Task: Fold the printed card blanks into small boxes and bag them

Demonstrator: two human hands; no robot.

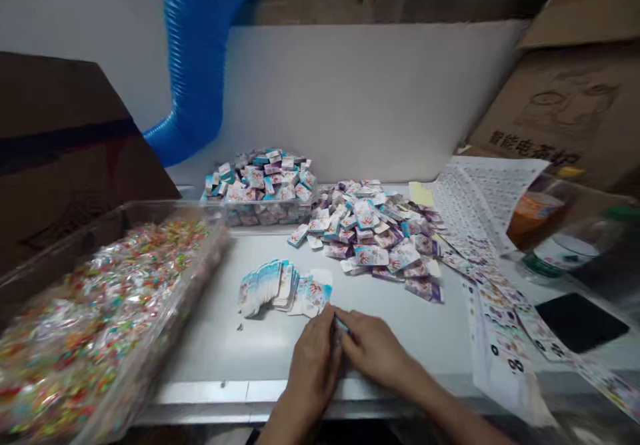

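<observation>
Near the front edge of the white table (pixel 200 358), my left hand (pixel 315 352) and my right hand (pixel 373 348) come together, fingers closed on a small printed carton (pixel 342 326). Only a bluish-white bit of it shows between the fingers; the rest is hidden. Just beyond my left hand lies a fanned row of flat, unfolded cartons (pixel 285 288), blue and white with a printed picture. Farther back spreads a loose heap of folded little cartons (pixel 370 225) in white, blue and purple.
A clear tray (pixel 200 278) of small, colourful wrapped pieces stands at left. Behind sits a clear bin (pixel 270 213) piled with cartons. A blue hose (pixel 195 65) hangs above. At right are printed sheets (pixel 500 338), a dark phone (pixel 581 322), a bottle (pixel 565 252) and a cardboard box (pixel 560 112).
</observation>
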